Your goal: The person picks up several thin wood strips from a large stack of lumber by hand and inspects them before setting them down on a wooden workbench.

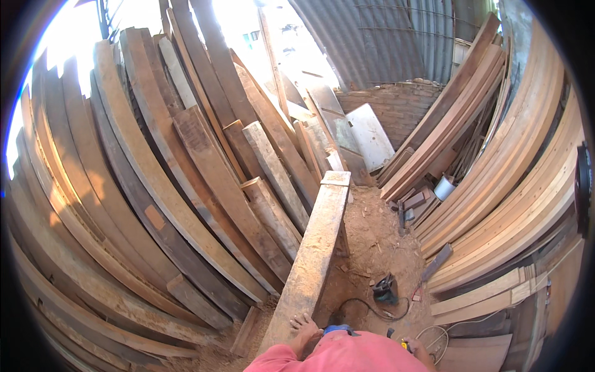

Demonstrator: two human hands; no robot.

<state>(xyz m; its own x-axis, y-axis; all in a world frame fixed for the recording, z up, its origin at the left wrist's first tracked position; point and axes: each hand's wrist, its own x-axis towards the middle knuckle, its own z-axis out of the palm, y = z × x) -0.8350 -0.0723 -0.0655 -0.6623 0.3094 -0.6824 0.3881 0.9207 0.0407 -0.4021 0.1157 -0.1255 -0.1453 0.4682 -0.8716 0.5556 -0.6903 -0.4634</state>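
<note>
Resting the left hand (304,331), fingers spread and released, on the sawdusty surface (318,248) at its right edge; apparently grasping a yellow-and-black object (406,345) beyond that edge with the right hand (422,354). Possibly risking slipping there, or tripping over the looped black cord (389,318).

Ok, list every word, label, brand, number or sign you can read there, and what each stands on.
None: no text can be read in this view.
Dark tool beside a black cable on the sawdust-strewn floor: too small to make out any marking.
Small yellow-and-black object at the right hand: too small to tell.
White cylindrical container: no legible lettering.
White flat panel: no legible lettering.
</note>
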